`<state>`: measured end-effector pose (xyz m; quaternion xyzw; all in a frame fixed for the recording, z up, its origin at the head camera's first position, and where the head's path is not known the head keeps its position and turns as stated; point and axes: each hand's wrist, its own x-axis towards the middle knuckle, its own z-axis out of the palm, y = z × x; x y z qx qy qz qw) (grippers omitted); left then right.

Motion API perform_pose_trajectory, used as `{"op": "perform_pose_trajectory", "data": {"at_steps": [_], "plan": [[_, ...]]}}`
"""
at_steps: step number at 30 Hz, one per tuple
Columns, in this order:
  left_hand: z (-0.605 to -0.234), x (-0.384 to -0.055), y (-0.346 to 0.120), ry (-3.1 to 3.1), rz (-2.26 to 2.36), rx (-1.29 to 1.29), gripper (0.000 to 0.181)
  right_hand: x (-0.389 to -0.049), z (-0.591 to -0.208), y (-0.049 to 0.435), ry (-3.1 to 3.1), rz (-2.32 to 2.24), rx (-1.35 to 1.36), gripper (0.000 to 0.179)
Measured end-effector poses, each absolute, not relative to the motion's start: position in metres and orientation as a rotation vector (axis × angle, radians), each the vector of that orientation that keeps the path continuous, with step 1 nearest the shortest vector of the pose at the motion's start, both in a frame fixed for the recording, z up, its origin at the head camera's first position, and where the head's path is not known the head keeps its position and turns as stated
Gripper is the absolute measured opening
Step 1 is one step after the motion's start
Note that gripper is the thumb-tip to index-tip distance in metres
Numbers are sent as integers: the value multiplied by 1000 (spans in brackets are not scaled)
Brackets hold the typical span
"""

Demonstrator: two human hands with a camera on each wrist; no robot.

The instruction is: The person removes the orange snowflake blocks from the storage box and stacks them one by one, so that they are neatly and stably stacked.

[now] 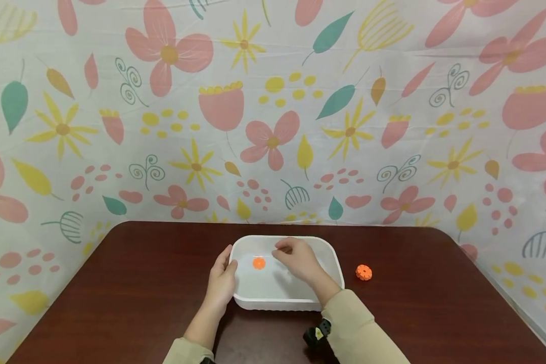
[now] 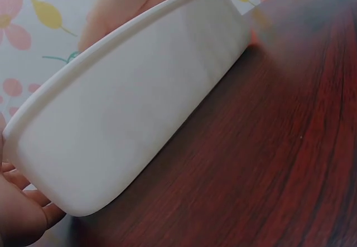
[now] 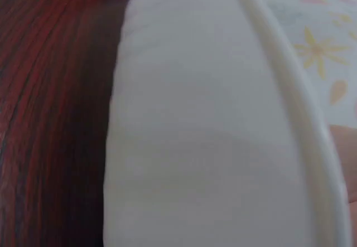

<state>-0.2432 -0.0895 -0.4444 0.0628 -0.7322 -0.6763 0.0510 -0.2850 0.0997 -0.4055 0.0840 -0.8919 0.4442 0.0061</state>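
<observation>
A white rectangular plastic tray (image 1: 277, 304) with rounded corners stands on the table. My left hand (image 1: 221, 283) grips its left rim, thumb on the inner side and fingers along the outer wall; the left wrist view shows the hand (image 2: 22, 208) at the tray's corner. Inside the tray, left of its middle, lies a flat orange disc (image 1: 259, 263). My right hand (image 1: 302, 262) reaches over the right side of the tray with bent fingers, thumb and fingertips close together; whether anything is between them is hidden. The tray's outer wall (image 3: 195, 107) fills most of the right wrist view.
An orange notched wheel (image 1: 364, 272) with a small centre hole lies on the dark reddish-brown table (image 1: 437, 303), right of the tray. A black wrist device (image 1: 317, 333) is on the right sleeve. Behind the table hangs a flower-patterned cloth (image 1: 273, 141).
</observation>
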Motion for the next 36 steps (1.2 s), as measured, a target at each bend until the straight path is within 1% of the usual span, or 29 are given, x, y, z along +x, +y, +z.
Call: {"op": "perform_pose_trajectory", "data": {"at_steps": [4, 10, 14, 18, 22, 25, 29, 36], "plan": [[-445, -241, -88, -2227, -2057, 189, 48, -288, -412, 90, -2861, 1348, 290, 25], [-447, -240, -86, -2227, -2064, 190, 48, -290, -422, 86, -2951, 1370, 261, 28], [-448, -240, -86, -2233, -2059, 184, 48, -290, -429, 86, -3019, 1358, 295, 36], [-449, -241, -88, -2238, -2058, 193, 48, -289, -434, 85, -3039, 1260, 485, 46], [-448, -242, -88, -2226, -2085, 185, 48, -288, -436, 84, -3036, 1108, 690, 50], [-447, -242, -89, -2212, -2091, 177, 48, -288, -436, 82, -3046, 971, 770, 47], [-446, -241, -89, -2206, -2097, 197, 48, -288, -438, 80, -3042, 838, 805, 38], [-444, -245, -90, -2216, -2094, 201, 49, -289, -435, 82, -2988, 826, 839, 31]]}}
